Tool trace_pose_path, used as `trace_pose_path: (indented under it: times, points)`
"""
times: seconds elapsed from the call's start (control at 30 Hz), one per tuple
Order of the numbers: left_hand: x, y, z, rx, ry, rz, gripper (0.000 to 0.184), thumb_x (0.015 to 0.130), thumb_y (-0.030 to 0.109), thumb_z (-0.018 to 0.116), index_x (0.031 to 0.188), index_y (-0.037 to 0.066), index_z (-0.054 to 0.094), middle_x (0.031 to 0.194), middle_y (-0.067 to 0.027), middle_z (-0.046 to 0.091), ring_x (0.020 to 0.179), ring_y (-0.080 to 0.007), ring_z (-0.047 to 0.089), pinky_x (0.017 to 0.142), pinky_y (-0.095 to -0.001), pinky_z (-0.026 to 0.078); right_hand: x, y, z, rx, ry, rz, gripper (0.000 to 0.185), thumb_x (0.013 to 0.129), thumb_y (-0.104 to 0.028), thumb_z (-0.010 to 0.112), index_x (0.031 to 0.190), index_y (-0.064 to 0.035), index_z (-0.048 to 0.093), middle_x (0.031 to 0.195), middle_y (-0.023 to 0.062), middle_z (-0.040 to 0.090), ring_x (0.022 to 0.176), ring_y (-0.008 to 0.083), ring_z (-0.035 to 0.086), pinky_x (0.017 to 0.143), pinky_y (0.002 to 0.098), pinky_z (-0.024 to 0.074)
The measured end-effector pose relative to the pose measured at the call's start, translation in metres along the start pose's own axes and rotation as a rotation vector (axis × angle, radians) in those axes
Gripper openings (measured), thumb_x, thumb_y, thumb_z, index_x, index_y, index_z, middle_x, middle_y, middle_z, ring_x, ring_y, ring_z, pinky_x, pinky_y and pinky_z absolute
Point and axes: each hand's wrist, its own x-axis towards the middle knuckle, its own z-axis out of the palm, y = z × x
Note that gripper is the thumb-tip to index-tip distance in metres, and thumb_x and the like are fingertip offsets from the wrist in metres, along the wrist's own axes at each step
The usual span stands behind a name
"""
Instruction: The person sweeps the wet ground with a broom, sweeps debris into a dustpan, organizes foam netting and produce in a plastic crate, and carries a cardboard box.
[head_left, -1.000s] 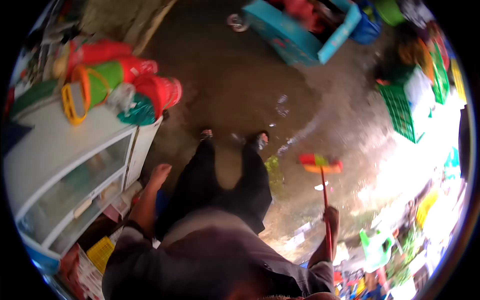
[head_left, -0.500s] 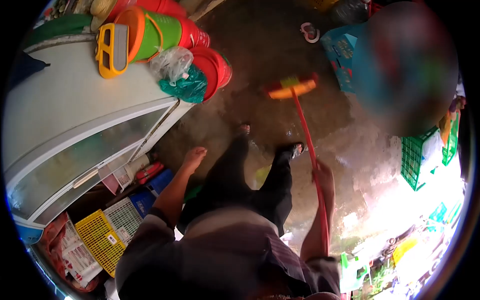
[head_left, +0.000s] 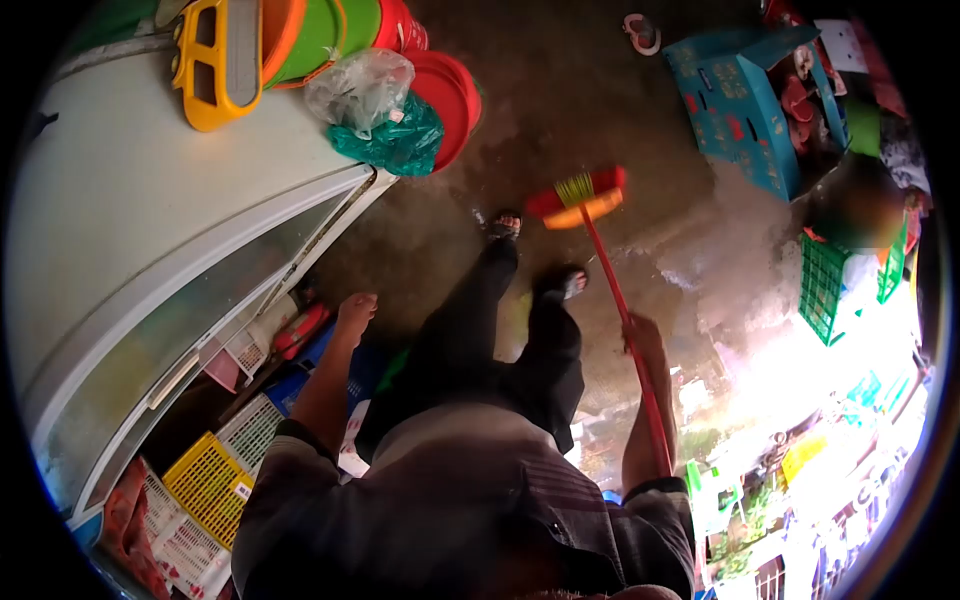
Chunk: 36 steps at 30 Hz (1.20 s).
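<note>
A broom with a red handle (head_left: 612, 275) is held in my right hand (head_left: 643, 335), the fingers wrapped round the shaft. Its shaft runs back along my right forearm. Ahead of my feet, the orange and red broom head (head_left: 578, 200), with yellow-green bristles, is at the wet floor (head_left: 560, 90). My left hand (head_left: 356, 312) hangs at my left side beside the white glass-fronted cabinet (head_left: 200, 270). Its fingers look curled together and nothing shows in them.
Buckets (head_left: 350, 30), a yellow-framed grey item (head_left: 220, 65) and plastic bags (head_left: 385, 125) sit on the cabinet. A blue box (head_left: 735, 120) and green crate (head_left: 823, 285) stand right. A yellow basket (head_left: 210, 485) lies lower left. A pale looped item (head_left: 642, 35) lies on the floor.
My left foot has stepped forward. The broom head sits a little closer to me and slightly left. The view has shifted, and the blur over the blue box has moved down and shrunk.
</note>
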Motion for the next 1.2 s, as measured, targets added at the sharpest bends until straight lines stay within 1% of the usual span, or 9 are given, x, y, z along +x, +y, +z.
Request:
trace_pose_path:
  times: [0.1,0.2,0.33,0.4,0.67,0.7,1.03,1.1,1.2]
  points:
    - [-0.001,-0.006,0.002,-0.101,-0.018,0.063,0.018,0.088,0.017,0.062,0.094,0.001,0.065,0.078,-0.0020,0.060,0.069,-0.0097,0.055,0.061,-0.0259,0.044,-0.039,0.078,-0.040,0.030,-0.007,0.230,0.010,0.083,-0.005,0.055,0.093,-0.0049,0.057,0.061,0.0048,0.051,0.043,0.0173,0.052,0.042,0.0356,0.0511]
    - [-0.019,-0.040,-0.013,-0.198,-0.078,0.034,0.013,0.087,0.017,0.061,0.084,0.005,0.061,0.072,-0.0007,0.055,0.064,-0.0092,0.051,0.057,-0.0257,0.041,-0.092,0.126,-0.069,-0.047,0.105,0.393,0.011,0.081,-0.005,0.056,0.092,-0.0051,0.056,0.060,0.0053,0.052,0.042,0.0176,0.051,0.042,0.0363,0.0516]
    - [-0.080,-0.117,-0.043,-0.163,0.003,-0.322,0.022,0.086,0.019,0.059,0.069,0.010,0.048,0.064,-0.0002,0.043,0.057,-0.0091,0.043,0.050,-0.0290,0.031,-0.160,0.080,-0.049,-0.058,0.099,0.272,0.017,0.081,-0.004,0.056,0.098,-0.0045,0.059,0.060,0.0024,0.050,0.044,0.0143,0.050,0.040,0.0333,0.0504]
    - [-0.090,-0.186,-0.051,-0.142,-0.009,-0.418,0.017,0.087,0.018,0.058,0.074,0.009,0.052,0.066,-0.0009,0.047,0.058,-0.0106,0.044,0.050,-0.0302,0.032,-0.169,0.043,-0.005,-0.035,0.125,0.120,0.053,0.082,-0.003,0.054,0.134,-0.0031,0.050,0.065,0.0016,0.053,0.045,0.0112,0.050,0.039,0.0282,0.0465]
    - [-0.133,-0.155,-0.043,0.026,0.025,0.012,0.020,0.089,0.019,0.062,0.097,0.001,0.064,0.078,-0.0025,0.060,0.068,-0.0122,0.054,0.063,-0.0271,0.044,0.029,0.000,0.185,-0.269,-0.173,-0.476,0.037,0.083,-0.021,0.057,0.118,-0.0095,0.065,0.065,0.0009,0.054,0.053,0.0107,0.053,0.048,0.0283,0.0460]
    - [-0.132,-0.147,-0.054,0.011,0.030,0.035,0.023,0.089,0.020,0.063,0.101,0.001,0.064,0.081,-0.0033,0.061,0.072,-0.0132,0.057,0.066,-0.0274,0.046,0.023,-0.002,0.190,-0.201,-0.221,-0.314,0.037,0.082,-0.021,0.058,0.117,-0.0098,0.066,0.065,0.0020,0.055,0.052,0.0117,0.053,0.047,0.0294,0.0474]
    - [-0.099,-0.093,-0.026,0.071,-0.021,0.070,0.025,0.088,0.019,0.066,0.105,0.001,0.063,0.093,-0.0063,0.064,0.085,-0.0137,0.061,0.076,-0.0281,0.050,-0.099,0.239,-0.009,-0.060,0.111,0.225,0.023,0.082,-0.011,0.062,0.102,-0.0010,0.066,0.062,0.0040,0.057,0.048,0.0136,0.056,0.043,0.0312,0.0516]
    - [-0.098,-0.088,-0.014,0.089,-0.079,0.122,0.025,0.088,0.019,0.066,0.105,0.001,0.063,0.091,-0.0060,0.064,0.084,-0.0134,0.061,0.075,-0.0283,0.050,-0.097,0.342,-0.061,0.188,-0.001,-0.016,0.013,0.083,-0.010,0.062,0.091,0.0007,0.065,0.060,0.0049,0.057,0.046,0.0141,0.055,0.040,0.0327,0.0507]
    - [-0.077,-0.089,-0.013,0.077,-0.086,0.128,0.023,0.088,0.018,0.065,0.102,0.000,0.064,0.087,-0.0050,0.064,0.077,-0.0127,0.061,0.069,-0.0292,0.051,-0.160,0.287,-0.065,0.013,0.300,0.307,0.009,0.082,-0.008,0.064,0.077,-0.0016,0.062,0.057,0.0068,0.055,0.043,0.0168,0.054,0.038,0.0339,0.0489]
